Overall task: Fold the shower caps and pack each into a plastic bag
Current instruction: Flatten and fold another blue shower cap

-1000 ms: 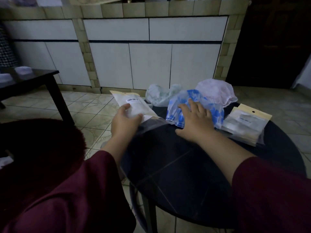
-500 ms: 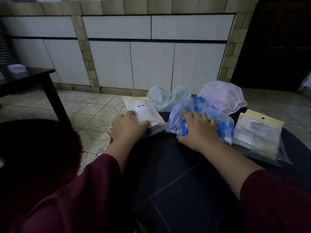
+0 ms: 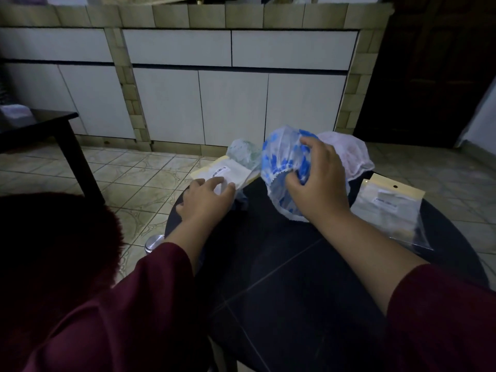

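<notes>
While I work at the dark table (image 3: 295, 277):
Right hand (image 3: 319, 183): fingers closed on the blue cap (image 3: 279, 159), lifted at the far middle.
Left hand (image 3: 206, 200): fingers pinching a bag (image 3: 228, 173), far left edge.
Done: bags (image 3: 389, 208) lie at the right; contents unclear.
Left: blue cap unfolded; green cap (image 3: 243, 154) and pink cap (image 3: 346, 151) loose behind.
Writing: barcode label on my bag, unreadable.

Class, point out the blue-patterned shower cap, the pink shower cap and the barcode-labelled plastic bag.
blue-patterned shower cap (image 3: 279, 159), head view, on its printed crown left of the right hand's fingers.
pink shower cap (image 3: 351, 151), head view, on its domed top.
barcode-labelled plastic bag (image 3: 236, 171), head view, on its white face.
</notes>
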